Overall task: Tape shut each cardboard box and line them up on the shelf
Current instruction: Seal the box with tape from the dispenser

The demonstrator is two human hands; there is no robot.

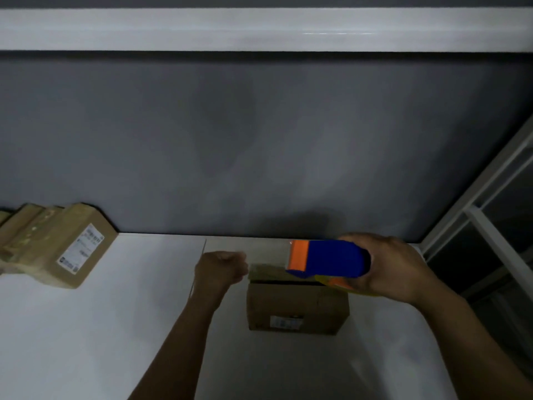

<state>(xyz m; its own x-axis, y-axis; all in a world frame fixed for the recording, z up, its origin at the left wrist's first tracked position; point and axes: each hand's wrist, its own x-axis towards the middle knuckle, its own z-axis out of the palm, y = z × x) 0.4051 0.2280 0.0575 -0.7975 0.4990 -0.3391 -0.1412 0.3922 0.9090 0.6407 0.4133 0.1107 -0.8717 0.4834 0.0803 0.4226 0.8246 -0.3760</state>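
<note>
a grey wall (259,140) backs a white shelf (101,327). at the far left, a row of taped cardboard boxes (52,243) stands against the wall, the nearest one carrying a white label (80,249) on its end face. the cardboard box (297,307) in work sits at centre, well apart from that row. its long axis runs left to right, parallel to the wall, and a small label (285,322) faces the camera.

the right hand (395,269) grips a blue tape dispenser (331,258) just above the box's rear top edge. the dispenser's long axis lies left to right, orange end pointing left.

the left hand (220,269) is curled into a fist at the box's rear left corner. whether it pinches tape cannot be told.
</note>
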